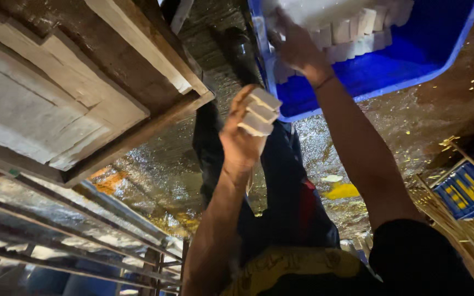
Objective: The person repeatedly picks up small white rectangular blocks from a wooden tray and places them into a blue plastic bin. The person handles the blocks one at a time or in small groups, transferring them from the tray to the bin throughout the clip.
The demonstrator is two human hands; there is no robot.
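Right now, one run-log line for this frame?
left hand: holds stack of white blocks | right hand: in blue tub, on white blocks in tub | wooden tray at left | floor wet

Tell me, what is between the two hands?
Only the blue tub's wall lies between the left hand, holding white blocks, and right hand; head view.

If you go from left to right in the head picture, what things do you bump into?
Pale wooden frame → left hand gripping stacked white blocks → right hand in the blue plastic tub → blue and yellow sign.
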